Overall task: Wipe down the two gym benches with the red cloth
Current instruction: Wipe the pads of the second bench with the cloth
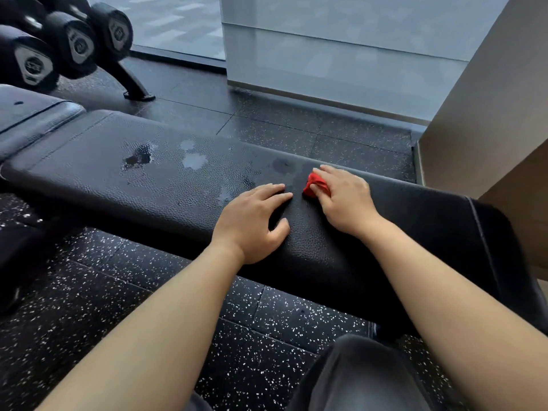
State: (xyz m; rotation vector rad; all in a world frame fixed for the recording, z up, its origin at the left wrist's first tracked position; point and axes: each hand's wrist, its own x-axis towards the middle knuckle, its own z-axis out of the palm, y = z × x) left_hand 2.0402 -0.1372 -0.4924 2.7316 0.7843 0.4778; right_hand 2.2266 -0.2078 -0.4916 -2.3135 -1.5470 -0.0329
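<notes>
With the fingers [324, 177] of the right hand [345, 200] curled over the red cloth [311, 189], bunching it into a small wad and pressing it down onto the black bench [118, 185]. Just off centre toward 2 o'clock, near the pad's far edge. Only a crumpled corner of red showing, at the 9 o'clock side of the hand, below the fingertips. Palm down, wrist low, forearm stretched in from 5 o'clock.

Near it, at 8 o'clock of the cloth and not touching it, the left hand [252, 223] laid on the same pad. Fingers [274, 192] nearly straight and close together, pointing toward 2 o'clock, thumb splayed along the near edge, holding nothing. Forearm reaching in from 7 o'clock.

Across the pad toward 10 o'clock, wet patches [139, 158] and droplets on the pebbled black surface. Further out at 9 to 10 o'clock, the end of a second bench [32, 120], just beside the first. At 11 o'clock, in the far corner, dumbbells [74, 40] on a rack. Underneath, speckled rubber floor [89, 292]. At 5 o'clock, a knee [355, 375] in dark trousers.
</notes>
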